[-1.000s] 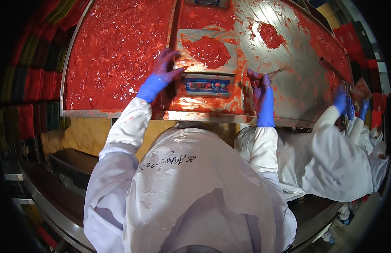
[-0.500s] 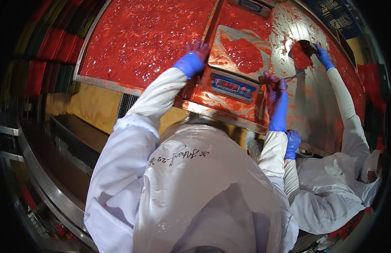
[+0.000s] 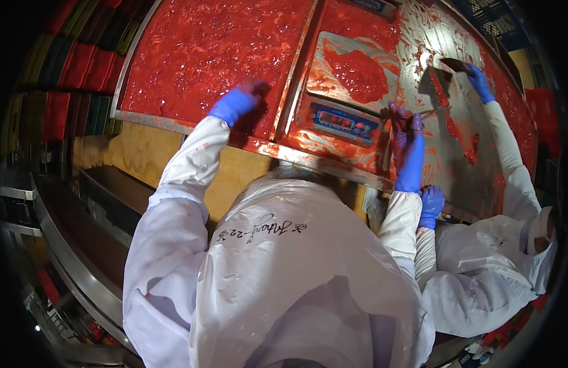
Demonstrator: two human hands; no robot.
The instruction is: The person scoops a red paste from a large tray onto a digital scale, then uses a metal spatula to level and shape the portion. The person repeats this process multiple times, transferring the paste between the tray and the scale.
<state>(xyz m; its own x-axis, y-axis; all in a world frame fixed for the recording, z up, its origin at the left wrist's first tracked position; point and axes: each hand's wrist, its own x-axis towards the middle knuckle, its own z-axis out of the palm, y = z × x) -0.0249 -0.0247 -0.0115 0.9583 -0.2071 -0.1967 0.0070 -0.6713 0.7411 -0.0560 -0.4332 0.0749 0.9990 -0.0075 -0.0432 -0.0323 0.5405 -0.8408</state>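
My left hand point(image 3: 236, 103), blue-gloved, is over the near part of a wide tray point(image 3: 121, 92) filled with wet red minced or pulpy flesh point(image 3: 216, 55). Its fingers are blurred, so what they hold, if anything, is unclear. To the right, a digital scale point(image 3: 340, 122) carries a flattened red heap point(image 3: 356, 76) on its smeared metal pan point(image 3: 317, 80). Beside the scale's right edge is my right hand point(image 3: 407, 147), red-smeared, its fingers bent around a thin metal tool point(image 3: 430, 113) that points right; its exact kind does not show.
On the right, a co-worker's gloved hand point(image 3: 480, 84) holds a dark flat blade point(image 3: 453, 64) above the steel surface point(image 3: 461, 165), which bears red strips point(image 3: 471, 150). The co-worker's other hand point(image 3: 431, 205) is near my right wrist. Stacked coloured crates point(image 3: 78, 64) stand at left.
My left hand has moved left and slightly nearer, away from the divider beside the scale. The co-worker's blade has lifted from a red lump, and red strips now lie on the steel.
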